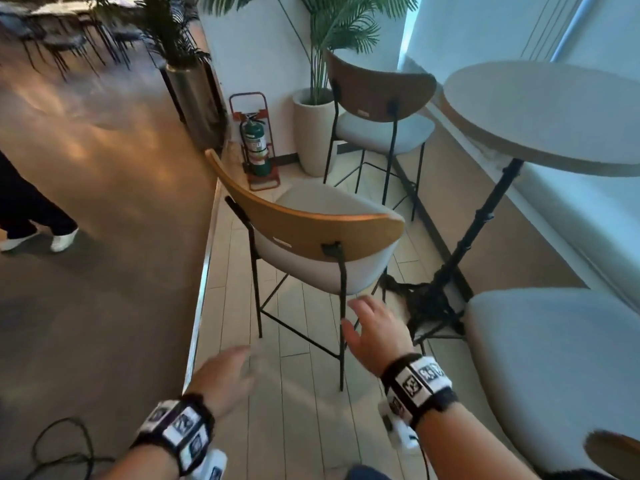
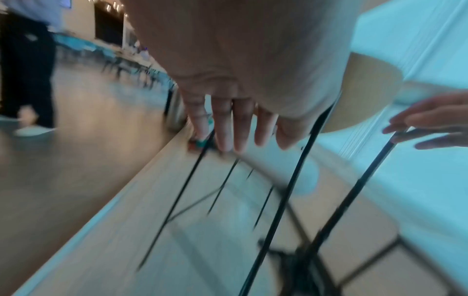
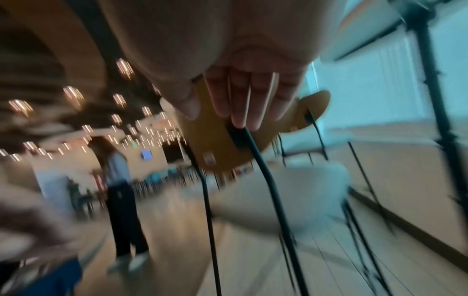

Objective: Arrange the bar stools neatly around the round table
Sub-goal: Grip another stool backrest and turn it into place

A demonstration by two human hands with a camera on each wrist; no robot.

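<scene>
A bar stool point(image 1: 311, 233) with a curved wooden back, pale seat and thin black legs stands in front of me, its back turned toward me. A second bar stool point(image 1: 377, 109) stands farther off by the plant pot. The pale seat of a third stool point(image 1: 554, 358) is at the lower right. The round table point(image 1: 554, 112) on a black post stands at the right. My left hand point(image 1: 225, 375) and right hand point(image 1: 370, 327) are both held out below the near stool's back with straight fingers, holding nothing. In the right wrist view the fingers point(image 3: 240, 104) are close to the stool's back point(image 3: 215, 152).
A fire extinguisher point(image 1: 256, 147) in a red stand sits by the white wall. Potted palms point(image 1: 315, 129) stand in the corner. A person's legs point(image 1: 31, 216) cross the brown floor at the left. A metal strip point(image 1: 204, 282) divides brown floor from pale tiles. A black cable point(image 1: 62, 452) lies at lower left.
</scene>
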